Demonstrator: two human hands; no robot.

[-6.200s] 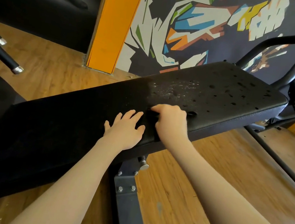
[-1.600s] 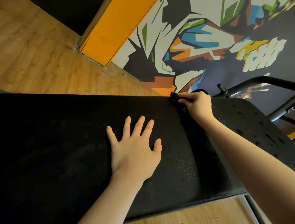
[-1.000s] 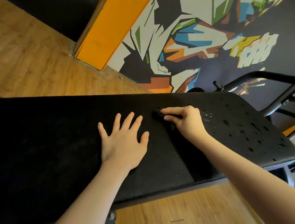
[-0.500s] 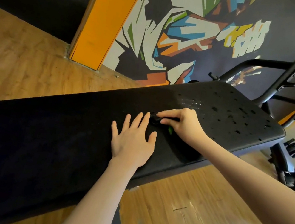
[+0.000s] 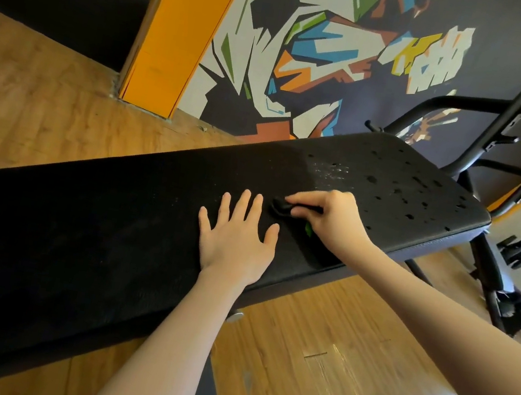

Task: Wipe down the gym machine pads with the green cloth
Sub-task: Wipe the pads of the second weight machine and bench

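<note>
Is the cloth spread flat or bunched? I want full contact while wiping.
Bunched: the cloth is balled inside the right hand, only a green sliver showing.

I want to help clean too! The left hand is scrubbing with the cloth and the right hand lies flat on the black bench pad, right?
Swapped. The head view shows the right hand gripping the cloth, while the left hand lies flat on the black bench pad.
</note>
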